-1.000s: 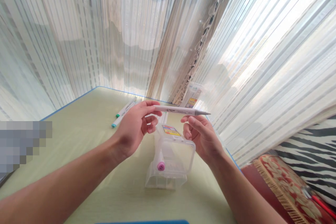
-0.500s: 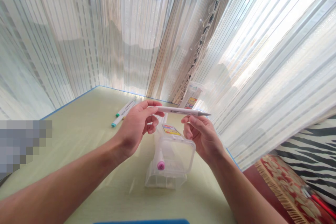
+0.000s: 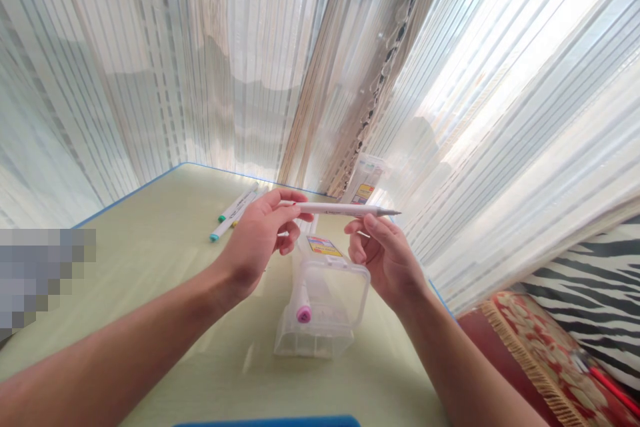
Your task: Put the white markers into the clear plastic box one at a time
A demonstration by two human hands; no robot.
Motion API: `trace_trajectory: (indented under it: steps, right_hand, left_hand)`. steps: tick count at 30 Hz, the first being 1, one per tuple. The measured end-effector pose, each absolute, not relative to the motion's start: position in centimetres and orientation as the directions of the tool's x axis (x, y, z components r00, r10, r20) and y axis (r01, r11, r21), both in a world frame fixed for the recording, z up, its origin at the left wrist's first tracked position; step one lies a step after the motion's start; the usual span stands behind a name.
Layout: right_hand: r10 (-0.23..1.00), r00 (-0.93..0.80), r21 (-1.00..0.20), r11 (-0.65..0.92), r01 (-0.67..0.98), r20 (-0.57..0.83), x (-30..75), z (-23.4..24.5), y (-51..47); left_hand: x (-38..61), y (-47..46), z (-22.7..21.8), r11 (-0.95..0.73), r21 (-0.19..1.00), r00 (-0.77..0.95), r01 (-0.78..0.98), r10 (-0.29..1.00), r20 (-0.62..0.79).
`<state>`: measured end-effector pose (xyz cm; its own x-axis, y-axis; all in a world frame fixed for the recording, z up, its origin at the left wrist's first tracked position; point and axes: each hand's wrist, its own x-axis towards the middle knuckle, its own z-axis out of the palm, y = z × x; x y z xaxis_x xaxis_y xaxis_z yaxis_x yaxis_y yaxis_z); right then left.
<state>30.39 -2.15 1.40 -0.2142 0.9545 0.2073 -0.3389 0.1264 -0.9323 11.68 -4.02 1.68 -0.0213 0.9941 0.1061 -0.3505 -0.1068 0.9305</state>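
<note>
A white marker (image 3: pixel 340 209) with a grey pointed end is held level above the table. My left hand (image 3: pixel 260 233) pinches its left end between thumb and fingers. Near the pointed end, my right hand (image 3: pixel 387 250) grips it with the thumb against the barrel and the other fingers curled. Below and between both hands stands a clear plastic case (image 3: pixel 315 340) with its lid raised and a colourful label. Inside leans a pink-ended marker (image 3: pixel 303 313).
Several white markers, one a teal-ended marker (image 3: pixel 223 227), lie on the pale green table (image 3: pixel 165 260) beyond my left hand. A second clear case (image 3: pixel 364 183) stands at the far edge by the striped curtain (image 3: pixel 270 47). A blue object (image 3: pixel 270 421) shows at the near edge.
Both hands keep their hold on the marker, its pointed end a touch higher. Otherwise the whole view has shifted very slightly.
</note>
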Motion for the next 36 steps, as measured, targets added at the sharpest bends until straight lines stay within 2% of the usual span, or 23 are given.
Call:
trace_trajectory:
  steps: [36]
  right_hand:
    - [0.960, -0.180, -0.938, 0.152, -0.312, 0.215, 30.54, 1.54, -2.25]
  left_hand:
    - [11.90, -3.87, 1.09, -0.138, 0.933, 0.012, -0.331, 0.989, 0.150]
